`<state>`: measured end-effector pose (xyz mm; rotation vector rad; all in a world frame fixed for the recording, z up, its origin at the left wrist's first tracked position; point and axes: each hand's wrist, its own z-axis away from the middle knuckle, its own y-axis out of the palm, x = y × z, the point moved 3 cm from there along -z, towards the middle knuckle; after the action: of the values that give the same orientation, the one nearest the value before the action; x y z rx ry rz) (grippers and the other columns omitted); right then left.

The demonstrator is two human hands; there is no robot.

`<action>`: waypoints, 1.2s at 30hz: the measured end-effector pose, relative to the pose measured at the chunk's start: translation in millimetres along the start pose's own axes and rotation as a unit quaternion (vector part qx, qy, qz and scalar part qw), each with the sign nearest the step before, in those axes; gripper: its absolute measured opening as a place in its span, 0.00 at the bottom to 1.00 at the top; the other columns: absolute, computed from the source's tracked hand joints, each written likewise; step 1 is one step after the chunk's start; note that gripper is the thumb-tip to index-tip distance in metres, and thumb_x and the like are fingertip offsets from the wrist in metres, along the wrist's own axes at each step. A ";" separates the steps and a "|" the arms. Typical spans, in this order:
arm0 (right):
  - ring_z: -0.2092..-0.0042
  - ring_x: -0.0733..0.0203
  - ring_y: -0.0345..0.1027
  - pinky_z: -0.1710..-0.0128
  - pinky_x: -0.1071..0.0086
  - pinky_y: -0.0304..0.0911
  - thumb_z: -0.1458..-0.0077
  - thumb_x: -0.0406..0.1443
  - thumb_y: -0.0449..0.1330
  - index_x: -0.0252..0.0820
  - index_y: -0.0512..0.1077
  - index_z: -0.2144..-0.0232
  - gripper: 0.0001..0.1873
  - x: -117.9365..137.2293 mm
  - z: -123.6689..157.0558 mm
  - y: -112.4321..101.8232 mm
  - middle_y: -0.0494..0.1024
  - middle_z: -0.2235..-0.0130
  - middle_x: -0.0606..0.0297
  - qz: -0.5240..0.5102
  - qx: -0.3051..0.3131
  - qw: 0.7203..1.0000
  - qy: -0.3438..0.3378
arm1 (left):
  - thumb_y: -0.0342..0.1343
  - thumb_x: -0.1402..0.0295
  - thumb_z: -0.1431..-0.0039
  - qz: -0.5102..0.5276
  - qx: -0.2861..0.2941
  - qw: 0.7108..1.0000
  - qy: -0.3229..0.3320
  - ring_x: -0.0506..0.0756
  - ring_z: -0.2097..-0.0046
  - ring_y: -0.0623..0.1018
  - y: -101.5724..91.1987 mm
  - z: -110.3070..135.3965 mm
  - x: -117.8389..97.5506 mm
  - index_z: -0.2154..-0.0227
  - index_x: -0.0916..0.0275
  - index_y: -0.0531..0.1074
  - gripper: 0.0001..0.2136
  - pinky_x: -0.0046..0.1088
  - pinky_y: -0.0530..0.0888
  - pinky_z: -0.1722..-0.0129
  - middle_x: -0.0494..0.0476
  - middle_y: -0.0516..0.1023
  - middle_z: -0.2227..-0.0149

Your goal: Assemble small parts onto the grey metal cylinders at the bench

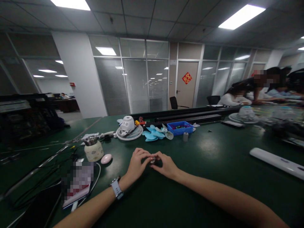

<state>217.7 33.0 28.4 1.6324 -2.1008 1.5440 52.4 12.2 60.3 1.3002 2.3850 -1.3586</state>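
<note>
A small shiny ring-like piece is sitting between the two hands, near the middle of a dark green surface. The left hand and right hand are both pinching it, fingers closing in narrow and covering enough that I can't tell its exact shape. A pale blue-grey watch strap is wrapping the left wrist. The surface is looking smooth and a bit glossy, catching a soft patch of glare off to the right. Beyond the hands, thin light-blue fan blades are lying beside a white slotted fan grille, with a rounded white housing resting on it. A blue plastic tray is holding little bits, and a grey cylinder is standing just in front. Over on the left, a cream patterned bottle with a metal lid is standing next to a smooth pink oval thing, and dark cables are cluttering that side. A long white panel is lying far right. Further back, people are leaning over the surface, glass partitions are lining the room and ceiling lights are glowing.
</note>
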 end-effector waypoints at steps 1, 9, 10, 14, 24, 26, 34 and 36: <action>0.56 0.54 0.73 0.54 0.58 0.67 0.49 0.39 0.65 0.45 0.67 0.55 0.20 0.9 0.2 -0.2 0.77 0.58 0.62 0.005 0.000 1.000 -0.001 | 0.54 0.61 0.39 0.002 -0.007 1.000 0.001 0.58 0.55 0.71 -1.7 0.4 -0.4 0.64 0.55 0.78 0.09 0.41 0.70 0.54 0.55 0.80 0.62; 0.55 0.55 0.73 0.53 0.58 0.69 0.49 0.40 0.66 0.47 0.66 0.53 0.22 -3.3 -1.1 -0.7 0.77 0.55 0.64 -0.055 0.004 0.998 0.016 | 0.55 0.59 0.41 -0.007 -0.035 0.996 -0.081 0.59 0.56 0.73 -10.5 12.2 25.5 0.65 0.55 0.78 0.10 0.41 0.71 0.55 0.55 0.79 0.63; 0.55 0.55 0.73 0.54 0.59 0.69 0.49 0.40 0.65 0.47 0.66 0.53 0.22 -4.1 -1.2 0.2 0.77 0.55 0.64 -0.069 0.006 0.997 0.021 | 0.55 0.58 0.42 -0.008 -0.011 0.996 -0.093 0.59 0.56 0.73 -7.6 14.5 29.9 0.65 0.55 0.78 0.10 0.41 0.72 0.55 0.55 0.80 0.63; 0.54 0.57 0.73 0.51 0.59 0.69 0.49 0.39 0.65 0.46 0.67 0.53 0.21 -9.8 0.6 -1.4 0.77 0.55 0.64 -0.112 -0.023 0.992 0.047 | 0.55 0.56 0.43 -0.017 0.059 0.993 -0.099 0.60 0.56 0.74 4.4 18.6 39.8 0.66 0.52 0.79 0.11 0.42 0.71 0.55 0.54 0.81 0.63; 0.57 0.53 0.74 0.54 0.58 0.67 0.46 0.42 0.59 0.41 0.64 0.51 0.21 -143.4 18.7 -149.1 0.78 0.56 0.53 0.095 -0.362 0.904 0.207 | 0.56 0.55 0.44 -0.021 0.081 0.992 -0.093 0.60 0.54 0.73 12.0 18.8 50.6 0.64 0.51 0.80 0.11 0.43 0.68 0.53 0.54 0.81 0.61; 0.56 0.53 0.74 0.55 0.60 0.67 0.47 0.40 0.60 0.40 0.64 0.52 0.21 -176.4 22.1 -174.9 0.78 0.55 0.53 0.141 -0.340 0.891 0.267 | 0.57 0.55 0.44 -0.026 0.079 0.992 -0.095 0.60 0.54 0.73 11.4 19.2 49.6 0.64 0.51 0.79 0.11 0.43 0.68 0.53 0.54 0.81 0.61; 0.60 0.52 0.75 0.60 0.61 0.67 0.49 0.39 0.60 0.38 0.65 0.54 0.20 -225.3 41.3 -189.6 0.79 0.59 0.51 0.160 -0.300 0.878 0.337 | 0.54 0.53 0.43 -0.004 0.061 0.992 -0.114 0.60 0.52 0.74 10.2 20.4 47.9 0.56 0.54 0.76 0.17 0.42 0.70 0.52 0.56 0.79 0.57; 0.57 0.51 0.74 0.56 0.59 0.66 0.50 0.40 0.61 0.38 0.63 0.51 0.24 -221.3 42.4 -187.2 0.77 0.55 0.50 0.168 -0.299 0.876 0.339 | 0.51 0.52 0.41 0.013 0.018 0.989 -0.144 0.60 0.53 0.74 9.3 20.5 52.8 0.52 0.56 0.72 0.20 0.41 0.71 0.53 0.57 0.78 0.57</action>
<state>476.3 167.9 1.5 0.4437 -2.1549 1.0981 19.7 32.0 17.4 1.0559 2.1528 -1.4739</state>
